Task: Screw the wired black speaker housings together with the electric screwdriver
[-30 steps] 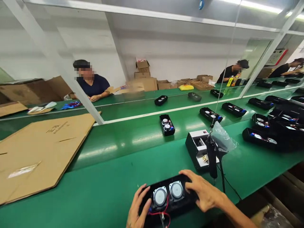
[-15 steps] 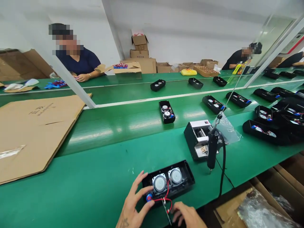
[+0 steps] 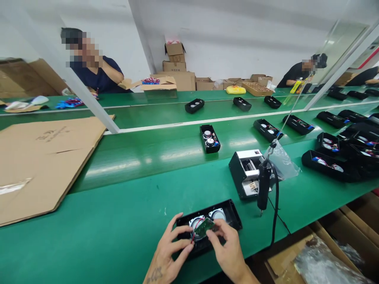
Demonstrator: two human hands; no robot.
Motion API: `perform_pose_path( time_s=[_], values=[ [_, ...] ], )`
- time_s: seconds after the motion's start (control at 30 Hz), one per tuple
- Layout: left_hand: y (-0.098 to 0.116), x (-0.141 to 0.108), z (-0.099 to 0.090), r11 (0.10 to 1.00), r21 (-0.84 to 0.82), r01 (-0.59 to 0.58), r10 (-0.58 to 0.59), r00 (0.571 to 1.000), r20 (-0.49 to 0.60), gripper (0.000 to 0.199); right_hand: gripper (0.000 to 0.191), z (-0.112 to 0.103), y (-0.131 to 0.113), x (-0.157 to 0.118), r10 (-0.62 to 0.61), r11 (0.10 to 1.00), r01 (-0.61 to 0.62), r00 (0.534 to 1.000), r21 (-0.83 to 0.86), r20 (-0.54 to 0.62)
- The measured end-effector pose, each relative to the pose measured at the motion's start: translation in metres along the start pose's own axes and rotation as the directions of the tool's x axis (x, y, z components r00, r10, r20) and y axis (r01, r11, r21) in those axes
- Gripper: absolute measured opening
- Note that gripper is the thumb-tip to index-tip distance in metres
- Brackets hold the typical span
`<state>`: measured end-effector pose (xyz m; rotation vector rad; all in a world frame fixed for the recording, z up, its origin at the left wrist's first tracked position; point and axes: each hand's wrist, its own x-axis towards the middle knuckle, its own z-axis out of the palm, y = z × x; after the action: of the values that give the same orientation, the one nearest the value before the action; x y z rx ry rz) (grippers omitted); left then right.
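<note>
On the green bench before me lies a black speaker housing (image 3: 233,215) with two round speakers (image 3: 218,215) inside. A green circuit board (image 3: 204,227) is held at a tilt above the nearer speaker by my right hand (image 3: 227,244), thumb and fingers closed on its right end. Red wires (image 3: 193,238) run down from the board's left side. My left hand (image 3: 168,248) pinches at these wires with thumb and fingers, over the housing's left end; its index finger reaches toward the board. The left speaker is partly covered by the board.
A hanging electric screwdriver (image 3: 263,185) and a screw feeder (image 3: 247,173) stand right of the housing. More black housings (image 3: 210,139) sit on the conveyor and pile up at right. Flattened cardboard (image 3: 44,165) lies left. Two co-workers sit across, with another person partly visible at right.
My right hand has raised the circuit board from the housing's near edge to above the left speaker. My left fingers have closed in on the wires. A co-worker's hand has risen to the head.
</note>
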<state>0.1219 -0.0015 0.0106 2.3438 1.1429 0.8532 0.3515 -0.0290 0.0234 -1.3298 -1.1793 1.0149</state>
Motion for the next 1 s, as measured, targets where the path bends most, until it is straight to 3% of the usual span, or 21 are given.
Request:
perform_pose_path(
  time_s=[0.1, 0.17, 0.23, 0.3, 0.43, 0.57, 0.67, 0.73, 0.87, 1.0],
  values=[
    [0.0, 0.0, 0.002, 1.0, -0.03, -0.008, 0.008, 1.0, -0.017, 0.016, 0.015, 0.008, -0.003, 0.004, -0.211, 0.968, 0.209, 0.977, -0.135, -0.001],
    [0.0, 0.0, 0.005, 0.997, -0.074, 0.017, -0.02, 0.999, -0.048, 0.011, 0.017, 0.002, -0.007, 0.009, -0.365, 0.912, 0.366, 0.93, -0.184, 0.042],
    [0.001, 0.001, 0.01, 0.99, -0.114, 0.085, -0.096, 0.991, -0.094, 0.011, 0.019, -0.012, -0.015, 0.017, -0.466, 0.847, 0.491, 0.87, -0.202, 0.159],
    [0.003, 0.003, 0.014, 0.979, -0.146, 0.143, -0.163, 0.977, -0.138, 0.013, 0.022, -0.032, -0.024, 0.027, -0.486, 0.793, 0.568, 0.808, -0.22, 0.334],
    [0.013, 0.005, 0.012, 0.983, -0.109, 0.149, -0.159, 0.983, -0.091, 0.017, 0.031, -0.059, -0.032, 0.036, -0.345, 0.629, 0.676, 0.686, -0.385, 0.641],
    [0.024, 0.003, 0.006, 0.992, 0.095, 0.086, -0.086, 0.996, -0.001, 0.025, 0.033, -0.056, -0.029, 0.033, -0.167, 0.45, 0.735, 0.627, -0.507, 0.761],
    [0.029, 0.005, 0.01, 0.976, 0.218, -0.005, -0.017, 0.995, 0.095, 0.052, 0.028, -0.047, -0.027, 0.033, -0.047, 0.453, 0.732, 0.589, -0.508, 0.807],
    [0.028, 0.007, 0.016, 0.963, 0.267, -0.043, -0.001, 0.987, 0.162, 0.059, 0.028, -0.043, -0.029, 0.037, 0.04, 0.472, 0.707, 0.58, -0.527, 0.814],
    [0.022, 0.01, 0.026, 0.955, 0.283, -0.085, 0.027, 0.979, 0.203, 0.045, 0.032, -0.043, -0.035, 0.046, 0.158, 0.528, 0.657, 0.547, -0.538, 0.822],
    [0.015, 0.009, 0.028, 0.957, 0.259, -0.132, 0.067, 0.967, 0.246, 0.032, 0.037, -0.044, -0.045, 0.05, 0.201, 0.591, 0.594, 0.547, -0.546, 0.813]
  ],
)
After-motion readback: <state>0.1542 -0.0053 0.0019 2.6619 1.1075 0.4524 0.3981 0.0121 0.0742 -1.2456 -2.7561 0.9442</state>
